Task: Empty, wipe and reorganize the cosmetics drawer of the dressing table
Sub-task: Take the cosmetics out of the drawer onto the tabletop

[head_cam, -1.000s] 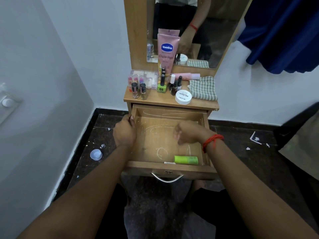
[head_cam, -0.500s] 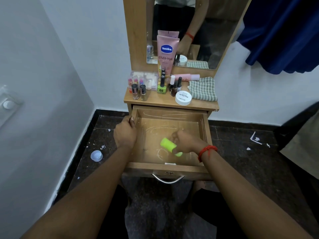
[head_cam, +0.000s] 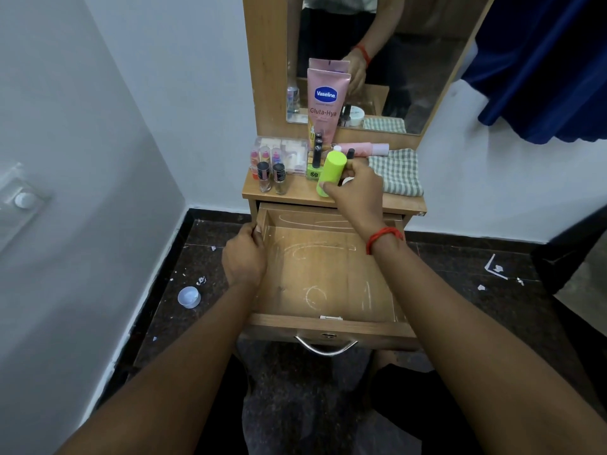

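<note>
right hand [head_cam: 356, 192] pinching the lime-green bottle [head_cam: 331, 172] over the tabletop [head_cam: 295, 197], guessing it's parking it with the other cosmetics | left hand [head_cam: 244, 257] curled round the drawer [head_cam: 328, 326] side wall, prob steadying it | drawer looks basically empty, just chalky smears left to wipe

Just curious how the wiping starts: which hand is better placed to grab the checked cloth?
Probably the right hand: it hovers beside the checked cloth, once it sets down the green bottle it holds. The left hand grips the drawer wall.
</note>
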